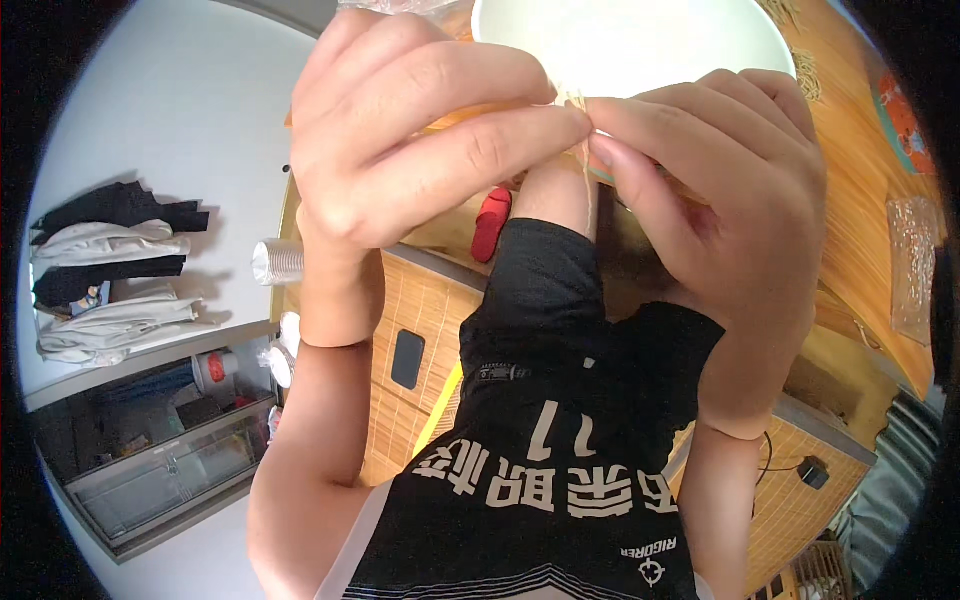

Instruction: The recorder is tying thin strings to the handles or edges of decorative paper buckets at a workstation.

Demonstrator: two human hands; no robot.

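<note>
Up close in front of me, both hands pinch a small cluster of thin pale-tan strands [577,102], and one long thread hangs from it over my thigh. My left hand [420,130] has its thumb and forefinger at the strands, with the other fingers curled. From the other side, my right hand [720,180] grips the same cluster between thumb and forefinger. The fingertips of both hands nearly touch, hiding part of the strands. Just beyond them sits a large white bowl [640,50] on the wooden table.
Tan strands [804,78] lie beside the bowl. Farther right are an orange-and-teal item [905,125] and crumpled clear plastic [910,265]. A red slipper [490,225] lies below. To the left are a dark flat rectangle [408,360], stacked clear cups [277,262] and hanging clothes [120,240].
</note>
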